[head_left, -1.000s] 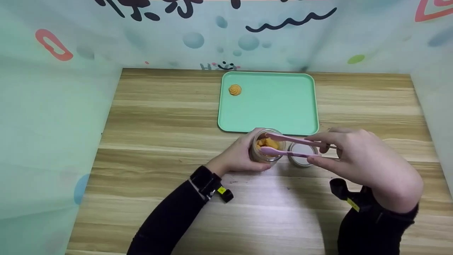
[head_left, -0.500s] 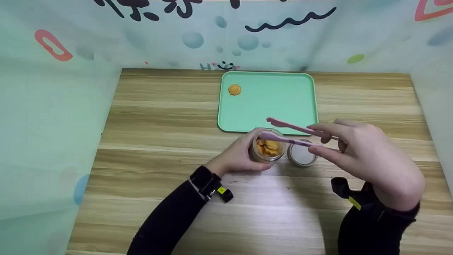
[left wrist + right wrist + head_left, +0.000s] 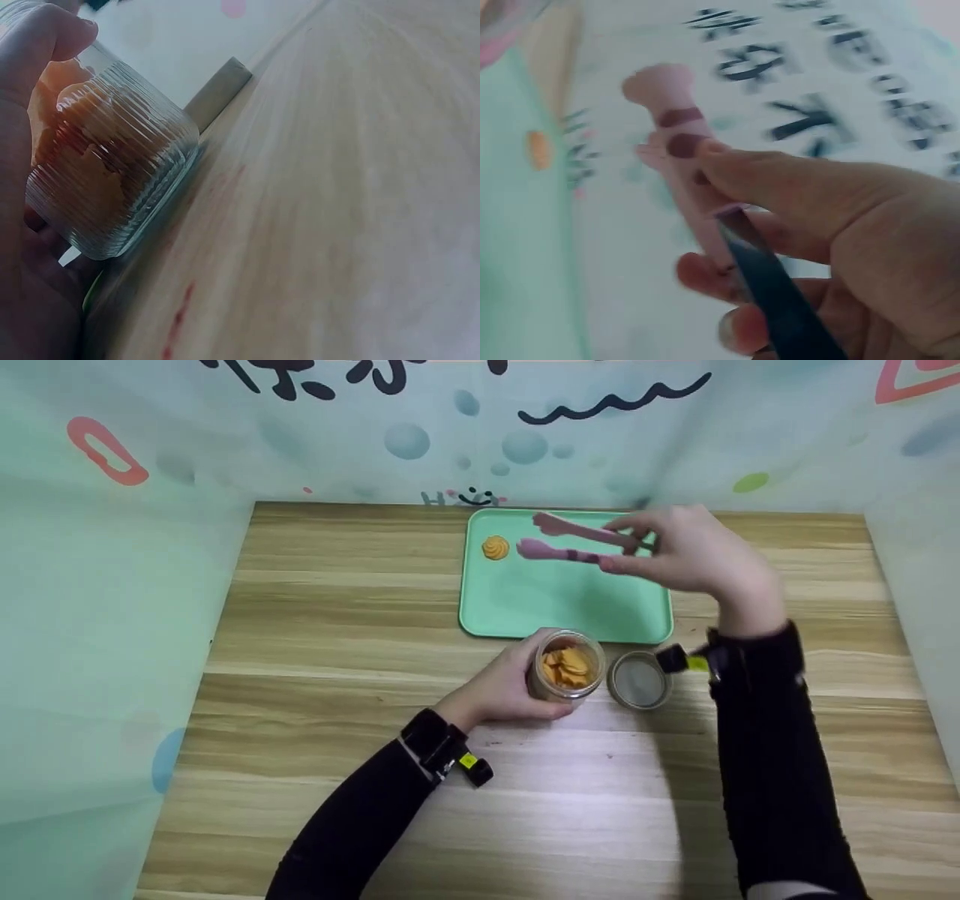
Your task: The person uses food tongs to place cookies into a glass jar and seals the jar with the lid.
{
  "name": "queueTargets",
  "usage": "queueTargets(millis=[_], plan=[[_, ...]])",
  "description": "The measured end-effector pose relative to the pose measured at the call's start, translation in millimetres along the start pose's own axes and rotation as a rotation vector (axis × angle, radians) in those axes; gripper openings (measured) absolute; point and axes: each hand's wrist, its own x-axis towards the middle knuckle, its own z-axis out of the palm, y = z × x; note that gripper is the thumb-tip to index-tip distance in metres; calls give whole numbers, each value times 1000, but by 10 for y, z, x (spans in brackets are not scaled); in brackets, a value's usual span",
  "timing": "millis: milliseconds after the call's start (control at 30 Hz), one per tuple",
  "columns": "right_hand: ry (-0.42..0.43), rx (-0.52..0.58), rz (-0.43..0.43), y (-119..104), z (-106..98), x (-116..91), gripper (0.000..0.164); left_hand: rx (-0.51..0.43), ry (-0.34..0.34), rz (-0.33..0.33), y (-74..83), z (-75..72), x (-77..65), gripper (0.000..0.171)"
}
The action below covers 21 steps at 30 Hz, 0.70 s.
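Note:
In the head view my left hand (image 3: 504, 682) grips a ribbed glass jar (image 3: 541, 690) from its left side. Orange-yellow cookies (image 3: 568, 666) fill part of the jar, whose mouth is uncovered. My right hand (image 3: 686, 551) holds pink tongs (image 3: 559, 552) between thumb and fingers, over the green tray (image 3: 487, 619). The tong tips stand apart, and I see no cookie between them. One swirled cookie (image 3: 495, 547) lies at the tray's upper left, just left of the tips. The right wrist view shows the thumb pressing on the tongs (image 3: 686, 142).
A round jar lid (image 3: 640, 681) lies on the wooden table (image 3: 337, 607), right of the jar and below the tray. Printed cloth walls (image 3: 330, 457) stand behind the table and at its sides.
The tongs came up out of the jar, spreading apart, and my right hand carried them up and left over the tray. My left hand and the jar stayed in place.

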Motion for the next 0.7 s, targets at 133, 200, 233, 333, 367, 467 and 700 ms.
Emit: queueTargets(millis=[133, 200, 233, 333, 367, 467, 700], plan=[[-66, -5, 68, 65, 42, 391, 60, -3, -6, 9, 5, -3, 4, 93], [-84, -8, 95, 62, 78, 527, 61, -11, -9, 17, 9, -1, 8, 92], [-88, -16, 100, 60, 101, 585, 61, -14, -10, 21, 11, -2, 9, 92], [-112, -36, 102, 50, 191, 726, 59, -16, -9, 29, 10, -8, 9, 91], [-121, -41, 100, 50, 226, 765, 58, -14, -9, 30, 6, -11, 8, 91], [-144, -55, 95, 57, 338, 864, 55, -13, -12, 30, 0, -18, 8, 90], [-165, -93, 98, 55, 542, 1015, 54, -19, -18, 14, -15, -12, 15, 91]])
